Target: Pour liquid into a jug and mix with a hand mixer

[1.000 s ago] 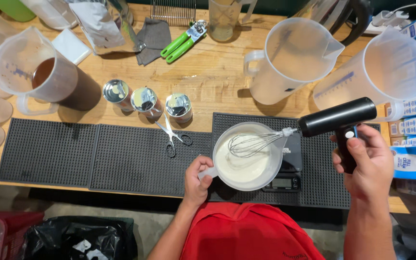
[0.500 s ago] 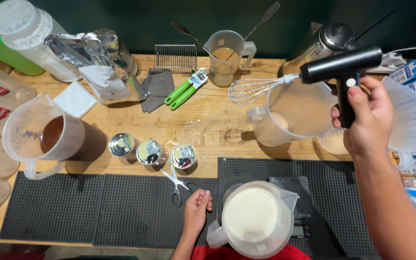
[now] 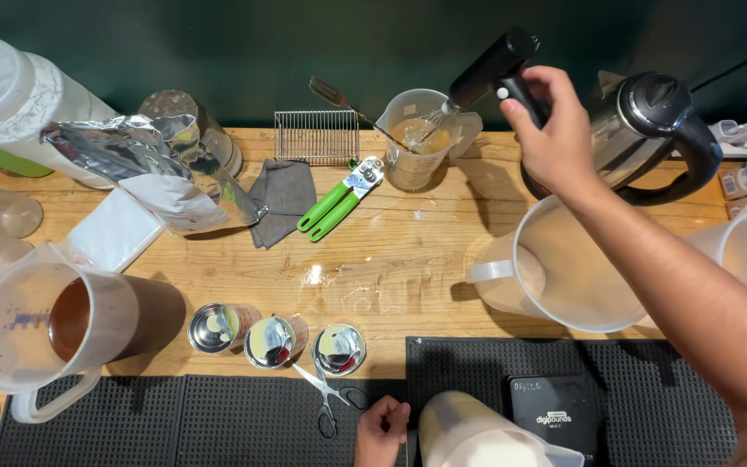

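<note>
My right hand [image 3: 551, 138] grips a black handheld electric whisk [image 3: 493, 67]. Its wire head dips into a clear measuring cup [image 3: 418, 143] of yellowish liquid at the back of the wooden counter; a fork also stands in that cup. My left hand [image 3: 381, 430] rests loosely curled on the black rubber mat [image 3: 218, 424] at the front, beside a pitcher of white mixture [image 3: 486, 437] and touching nothing. Small scissors [image 3: 332, 399] lie just left of that hand.
A black digital scale [image 3: 557, 415] sits on the mat. Three opened cans [image 3: 274, 335], a jug of brown liquid [image 3: 49, 324], a large empty pitcher [image 3: 564, 268], a kettle [image 3: 650, 130], a green can opener [image 3: 341, 199], a grey cloth, a foil bag [image 3: 157, 169] and a wire rack crowd the counter.
My right hand lifted the whisk out of the white mixture, carried it back and left, and lowered its head into the measuring cup. My left hand let go of the pitcher.
</note>
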